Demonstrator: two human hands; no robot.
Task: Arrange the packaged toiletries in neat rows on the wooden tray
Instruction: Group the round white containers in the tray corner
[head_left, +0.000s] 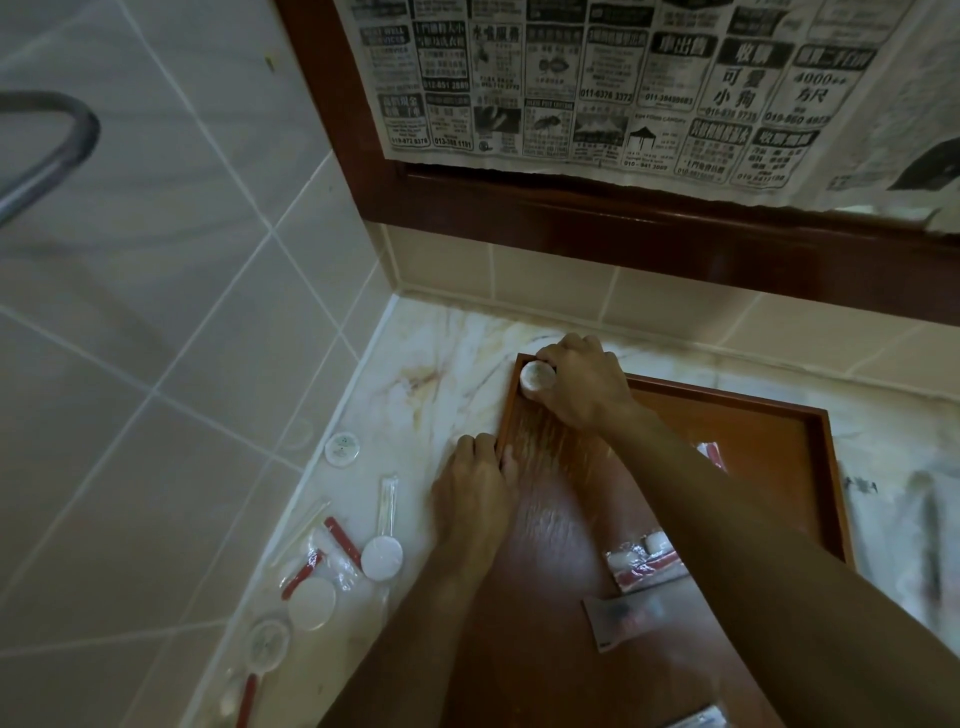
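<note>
A person's right hand (582, 387) grips a round white packet (537, 380) at the far left corner of the wooden tray (810, 467), while the left hand (470, 483) curls over the tray's left rim. More packets (332, 561) lie on the marble counter (431, 353) beside it.
</note>
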